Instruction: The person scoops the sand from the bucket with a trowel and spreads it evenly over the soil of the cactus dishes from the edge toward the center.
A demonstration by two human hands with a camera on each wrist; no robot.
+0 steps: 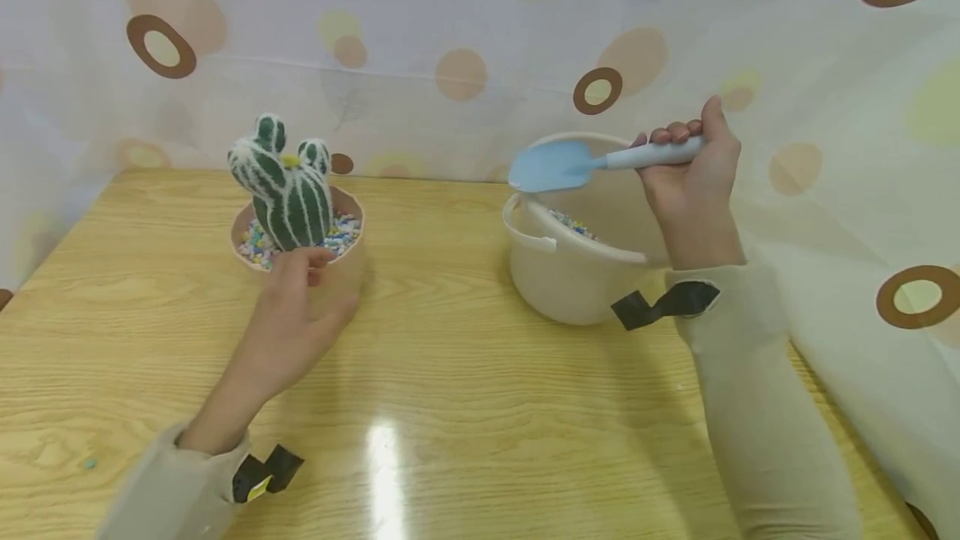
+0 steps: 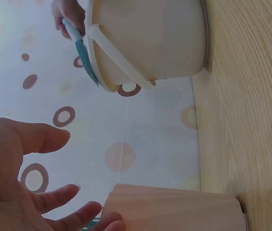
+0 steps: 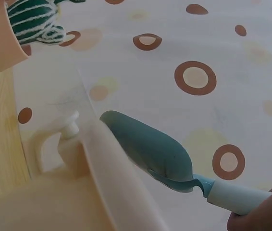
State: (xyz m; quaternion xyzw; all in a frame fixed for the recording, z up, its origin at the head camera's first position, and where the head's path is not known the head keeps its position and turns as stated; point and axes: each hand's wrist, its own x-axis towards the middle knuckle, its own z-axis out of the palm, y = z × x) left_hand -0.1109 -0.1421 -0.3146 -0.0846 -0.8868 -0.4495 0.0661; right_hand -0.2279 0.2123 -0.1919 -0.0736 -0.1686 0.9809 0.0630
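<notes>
My right hand (image 1: 693, 177) grips the white handle of a light blue trowel (image 1: 553, 167), palm up, above the rim of a cream bucket (image 1: 577, 282). Colourful pebbles (image 1: 573, 223) show inside the bucket. In the right wrist view the trowel's blade (image 3: 150, 149) lies over the bucket rim; what it carries cannot be seen. On the left, a green and white knitted cactus (image 1: 292, 190) leans in a pink pot (image 1: 348, 252) of similar pebbles. My left hand (image 1: 292, 323) is by the pot's front, fingers loosely bent and holding nothing in the left wrist view.
The wooden table (image 1: 450, 357) reaches back to a curtain (image 1: 420, 40) patterned with circles, which also hangs along the right side. A tiny green bit (image 1: 90, 463) lies at the table's left front. The bucket's handle (image 1: 528, 236) hangs down its left side.
</notes>
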